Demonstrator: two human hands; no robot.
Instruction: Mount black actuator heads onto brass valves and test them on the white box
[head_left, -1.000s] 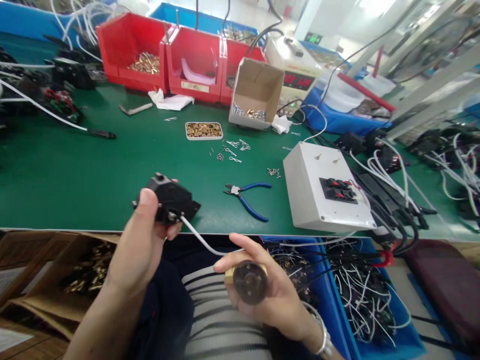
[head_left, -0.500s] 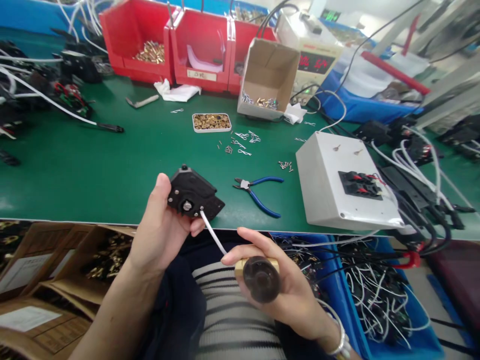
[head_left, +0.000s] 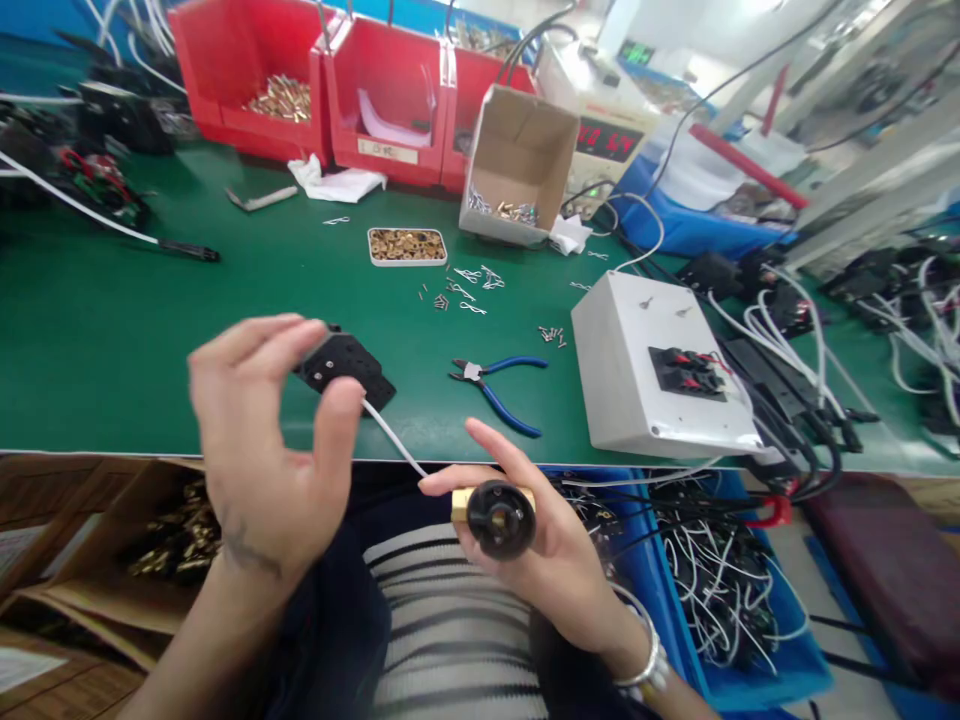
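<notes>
Beyond the spread left hand point(head_left: 266, 450), a black housing point(head_left: 346, 362), with a round fitting point(head_left: 500, 520) in the right hand point(head_left: 562, 560).

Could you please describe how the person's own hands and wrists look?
Both hands, left and right, are ungloved, with no sleeves visible on the forearms. The left wrist has a dark marking, too blurred to read. The right wrist wears a pale, shiny bracelet.

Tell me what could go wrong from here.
The white cable runs from the black plastic housing to the right hand; a pull might drag the housing toward the near edge of the green tabletop. The open blue-handled pliers beside the housing could snag it. Loose silver pins might scatter if bumped.
</notes>
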